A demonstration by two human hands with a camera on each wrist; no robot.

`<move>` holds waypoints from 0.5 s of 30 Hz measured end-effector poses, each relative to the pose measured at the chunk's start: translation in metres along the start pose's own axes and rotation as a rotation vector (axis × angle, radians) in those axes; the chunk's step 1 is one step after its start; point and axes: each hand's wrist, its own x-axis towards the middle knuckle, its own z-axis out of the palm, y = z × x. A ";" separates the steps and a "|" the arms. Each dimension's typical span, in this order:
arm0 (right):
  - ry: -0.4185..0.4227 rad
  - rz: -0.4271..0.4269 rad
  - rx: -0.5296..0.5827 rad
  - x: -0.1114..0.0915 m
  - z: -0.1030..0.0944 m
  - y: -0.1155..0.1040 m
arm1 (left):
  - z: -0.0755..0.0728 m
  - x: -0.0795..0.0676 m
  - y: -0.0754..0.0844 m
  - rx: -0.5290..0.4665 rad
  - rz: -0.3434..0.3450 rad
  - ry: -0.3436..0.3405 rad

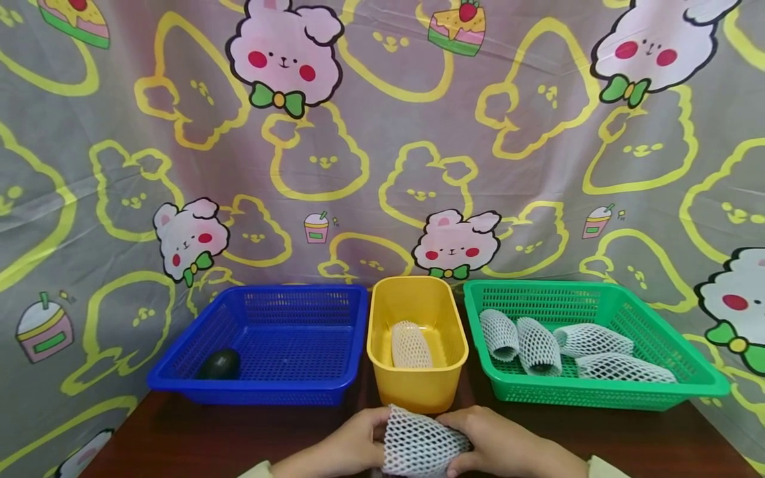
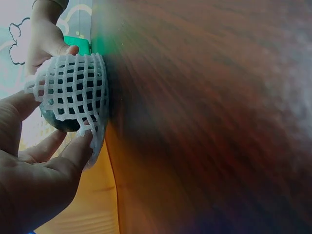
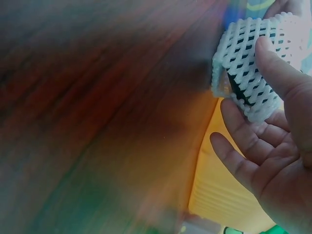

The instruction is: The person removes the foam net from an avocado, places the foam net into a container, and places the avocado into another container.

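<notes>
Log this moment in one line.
hands: both holding foam net; inside: dark object; blue basket: dark fruit; yellow bin: one net; green basket: four nets

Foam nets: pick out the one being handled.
The net between the left hand and right hand, before the yellow bin; the other nets lie in that bin or the green basket.

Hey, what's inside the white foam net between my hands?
A dark, rounded object shows through the holes of the foam net and past its edge. The net covers the rest, so its full shape can't be seen.
</notes>
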 end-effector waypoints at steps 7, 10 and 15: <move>0.012 -0.018 -0.032 0.000 0.002 -0.001 | 0.002 0.006 -0.003 0.123 0.010 0.008; 0.012 -0.022 -0.042 0.000 0.002 -0.002 | 0.003 0.007 -0.002 0.203 0.004 0.036; 0.008 -0.025 -0.046 0.000 0.001 -0.002 | 0.005 0.008 -0.002 0.271 0.010 0.059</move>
